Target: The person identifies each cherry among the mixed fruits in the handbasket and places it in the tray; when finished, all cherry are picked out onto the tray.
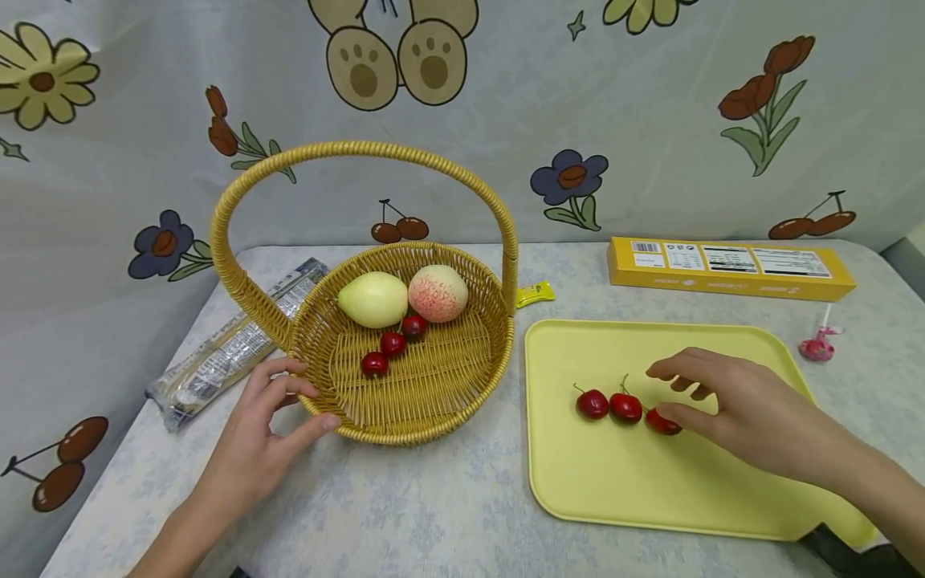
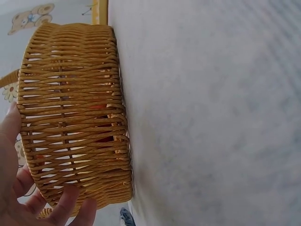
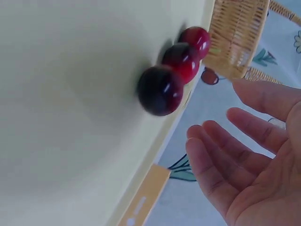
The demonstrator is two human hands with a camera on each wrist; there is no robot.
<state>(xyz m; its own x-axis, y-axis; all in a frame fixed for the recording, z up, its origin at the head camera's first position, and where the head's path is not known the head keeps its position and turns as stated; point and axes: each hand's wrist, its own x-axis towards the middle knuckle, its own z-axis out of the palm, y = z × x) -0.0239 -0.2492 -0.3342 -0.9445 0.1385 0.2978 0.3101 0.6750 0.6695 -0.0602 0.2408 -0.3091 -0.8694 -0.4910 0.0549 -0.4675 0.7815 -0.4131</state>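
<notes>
A round wicker basket [image 1: 405,437] with a tall arched handle holds a yellow-green pear-shaped fruit [image 1: 373,299], a speckled peach [image 1: 438,294] and three dark red cherries [image 1: 393,343]. My left hand [image 1: 253,437] rests at the basket's near left rim, fingertips and thumb spread along it. Three more cherries [image 1: 625,408] lie in a row on a yellow tray [image 1: 600,490]. Over the rightmost cherry [image 3: 161,90] hovers my right hand [image 1: 744,409], thumb and fingers apart. The right wrist view shows a gap between that hand and the cherries, and nothing in its grasp.
A long silvery packet [image 1: 231,349] lies left of the basket, partly behind it. Beyond the tray is a long yellow box [image 1: 730,269]. A small yellow wrapped piece [image 1: 535,294] sits right of the basket, and a pink wrapped lollipop [image 1: 817,347] beside the tray's right edge.
</notes>
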